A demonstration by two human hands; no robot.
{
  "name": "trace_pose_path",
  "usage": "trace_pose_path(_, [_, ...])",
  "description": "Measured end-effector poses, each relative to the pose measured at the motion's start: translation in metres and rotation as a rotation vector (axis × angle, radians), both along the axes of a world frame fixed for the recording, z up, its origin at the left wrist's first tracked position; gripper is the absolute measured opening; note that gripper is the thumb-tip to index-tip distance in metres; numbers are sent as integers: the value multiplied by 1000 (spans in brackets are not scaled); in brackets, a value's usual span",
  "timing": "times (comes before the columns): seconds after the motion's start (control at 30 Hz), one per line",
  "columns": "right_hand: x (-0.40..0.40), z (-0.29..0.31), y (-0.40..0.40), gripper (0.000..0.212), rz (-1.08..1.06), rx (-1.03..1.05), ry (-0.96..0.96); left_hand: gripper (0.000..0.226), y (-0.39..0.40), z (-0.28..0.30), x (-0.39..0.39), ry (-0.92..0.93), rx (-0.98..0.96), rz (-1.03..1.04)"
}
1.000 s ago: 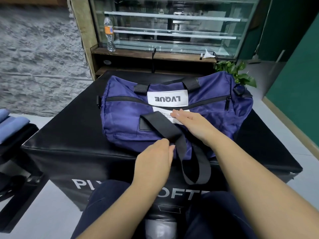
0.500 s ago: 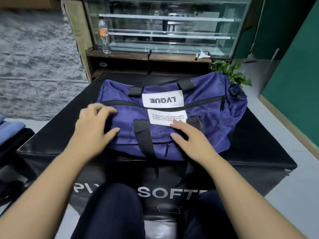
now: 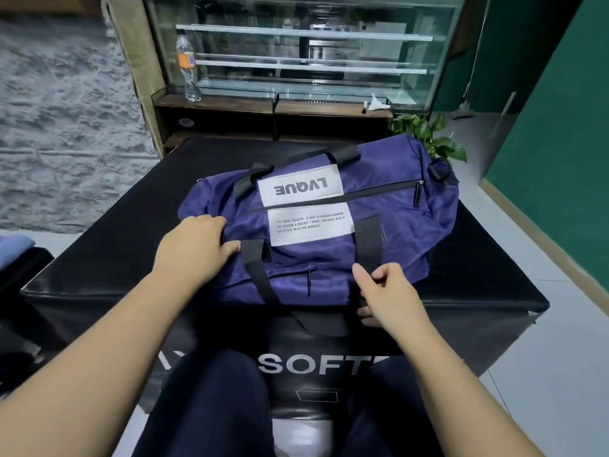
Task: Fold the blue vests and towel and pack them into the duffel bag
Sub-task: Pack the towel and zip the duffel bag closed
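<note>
The zipped duffel bag (image 3: 329, 232) lies on the black surface (image 3: 115, 258) just ahead of both hands, the left hand (image 3: 194, 249) pressing flat to steady its end while the right hand (image 3: 385, 291) pinches the near strap (image 3: 367, 242), probably clearing the zipper.

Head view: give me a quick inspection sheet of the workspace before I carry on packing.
Surface: black padded block with white lettering on its front face.
Job's things: blue duffel bag lies on the block, main zipper closed, pull at its right end; folded blue fabric at the left edge, kind unclear.
Clutter: nothing seen on the block besides the bag.
Grippers: left hand rests on the bag's left side, fingers extended; right hand pinches the near black strap.
Cables: nothing seen.
Surroundings: glass display case, water bottle, potted plant, green wall.
</note>
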State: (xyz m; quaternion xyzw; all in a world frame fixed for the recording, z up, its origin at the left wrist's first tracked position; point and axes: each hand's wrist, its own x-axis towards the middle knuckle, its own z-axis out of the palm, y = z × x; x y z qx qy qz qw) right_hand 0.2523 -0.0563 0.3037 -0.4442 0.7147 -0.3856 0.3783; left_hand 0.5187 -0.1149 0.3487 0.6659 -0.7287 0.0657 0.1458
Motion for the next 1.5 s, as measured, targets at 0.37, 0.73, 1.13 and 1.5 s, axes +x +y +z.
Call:
trace_pose_path(0.37, [11,17,-42,85,-9,-18,-563,50,29,49,-56,-168,254,-328])
trace_pose_path(0.73, [-14,63,-24,37,277,-324,-289,55,9,46,-153,991,12,-301])
trace_pose_path(1.13, [-22,56,-4,82,440,-335,425,17,10,43,-101,671,143,-497])
trace_pose_path(1.5, [-2,51,-13,26,247,-528,611,33,59,-13,-29,806,10,-78])
